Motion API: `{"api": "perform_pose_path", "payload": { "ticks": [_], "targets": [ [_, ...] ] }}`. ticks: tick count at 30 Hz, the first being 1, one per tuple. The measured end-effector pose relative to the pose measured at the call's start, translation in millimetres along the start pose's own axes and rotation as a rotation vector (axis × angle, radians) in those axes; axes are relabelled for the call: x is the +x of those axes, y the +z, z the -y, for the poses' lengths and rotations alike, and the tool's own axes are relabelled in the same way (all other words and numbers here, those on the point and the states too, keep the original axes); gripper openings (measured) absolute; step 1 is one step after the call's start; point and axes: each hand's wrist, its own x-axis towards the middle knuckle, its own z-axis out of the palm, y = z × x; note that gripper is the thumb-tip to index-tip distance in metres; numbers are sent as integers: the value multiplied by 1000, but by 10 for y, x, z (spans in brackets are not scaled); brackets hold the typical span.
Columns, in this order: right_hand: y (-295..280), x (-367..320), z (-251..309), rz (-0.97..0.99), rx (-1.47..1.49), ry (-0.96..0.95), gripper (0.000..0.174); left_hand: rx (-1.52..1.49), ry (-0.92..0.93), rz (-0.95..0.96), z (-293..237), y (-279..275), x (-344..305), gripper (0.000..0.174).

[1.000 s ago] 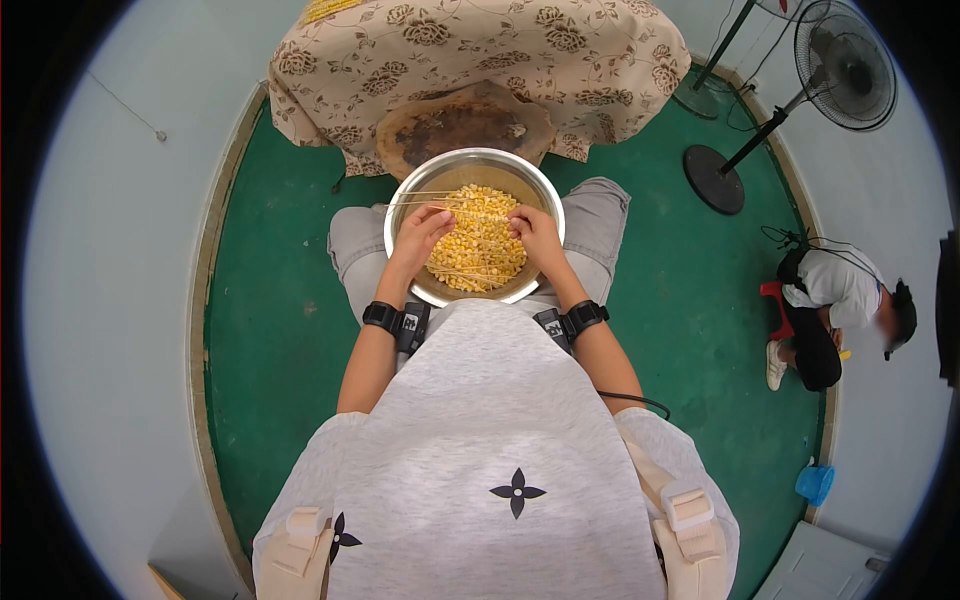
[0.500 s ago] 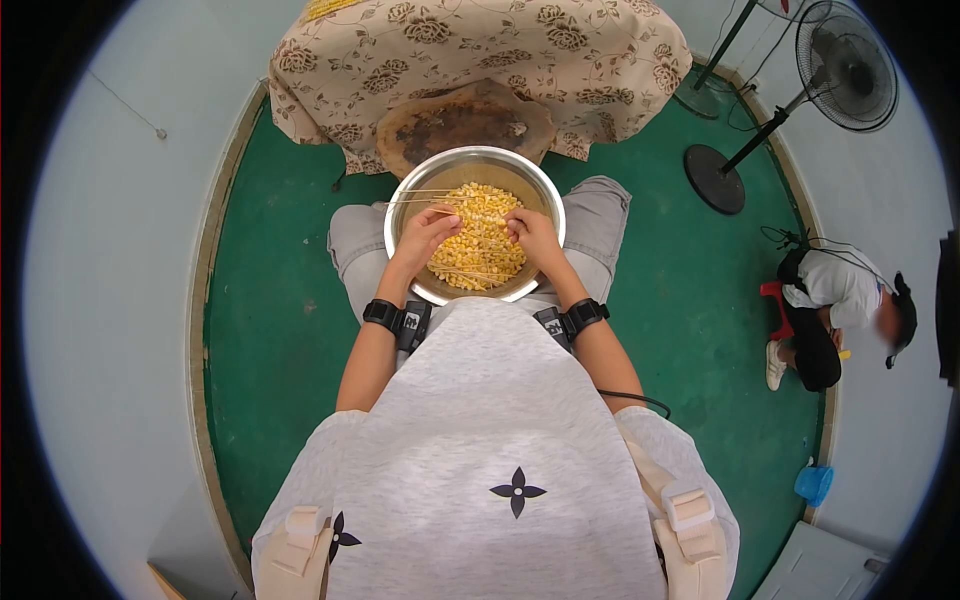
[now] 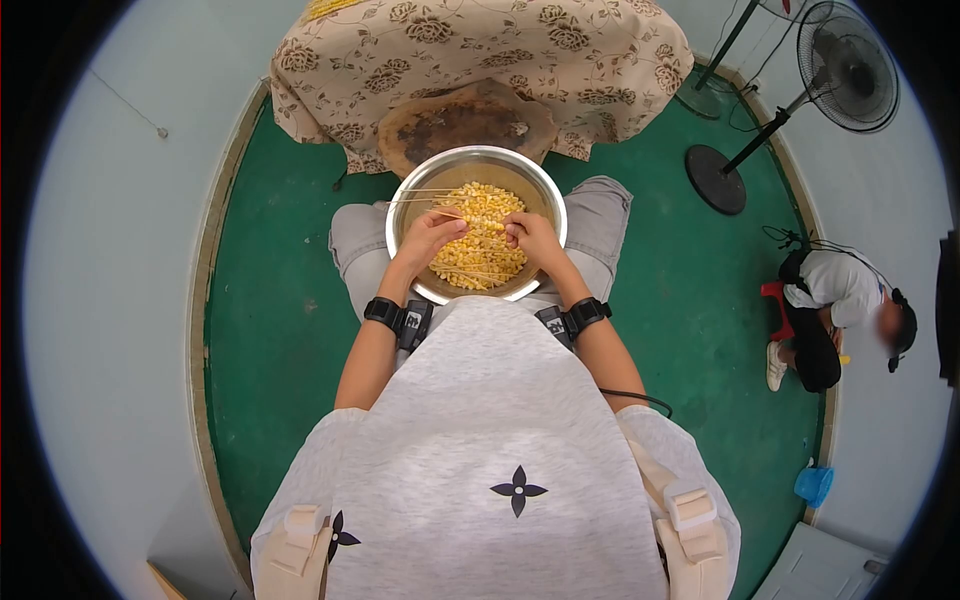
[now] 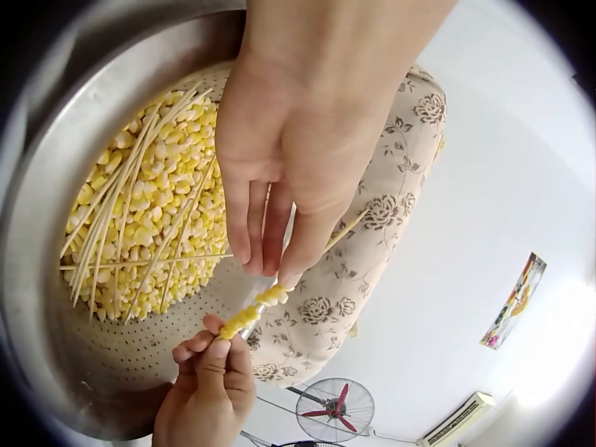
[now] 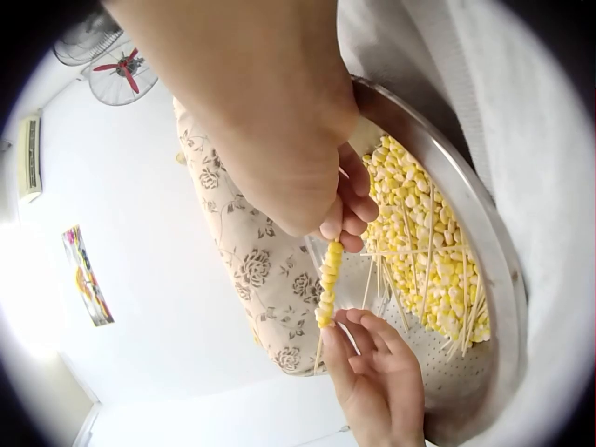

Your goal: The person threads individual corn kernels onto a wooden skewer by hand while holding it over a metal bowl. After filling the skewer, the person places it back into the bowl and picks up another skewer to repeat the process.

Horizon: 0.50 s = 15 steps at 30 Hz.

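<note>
Between my hands runs a thin wooden skewer threaded with a row of yellow corn kernels (image 5: pixel 330 279). My left hand (image 3: pixel 430 236) pinches it between thumb and fingertips at one end of the row, and the bare stick (image 4: pixel 346 230) sticks out past those fingers. At the row's other end, my right hand (image 3: pixel 537 240) grips the skewer with thumb and curled fingers. Both hands are over a metal basin (image 3: pixel 555 190) with small holes in its inner surface. Loose corn kernels (image 4: pixel 172 158) fill its middle, and several bare skewers (image 4: pixel 110 200) lie across them.
The basin rests on the person's lap, against grey trousers (image 3: pixel 600 215). Ahead are a brown wooden slab (image 3: pixel 465 125) and a table with a flowered cloth (image 3: pixel 600 60). A standing fan (image 3: pixel 715 180) is at the right, and farther along a person in white (image 3: pixel 840 285) sits low.
My left hand has shifted slightly right, and the right hand's fingertips slightly left and down, so the hands are closer together. Both keep hold of the skewer.
</note>
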Motion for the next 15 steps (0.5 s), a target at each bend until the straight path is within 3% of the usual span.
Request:
{"api": "perform_pose_path", "payload": {
  "ticks": [15],
  "targets": [
    [3, 2, 1, 5, -39, 13, 12, 24, -18, 3, -8, 6, -2, 20]
  ]
}}
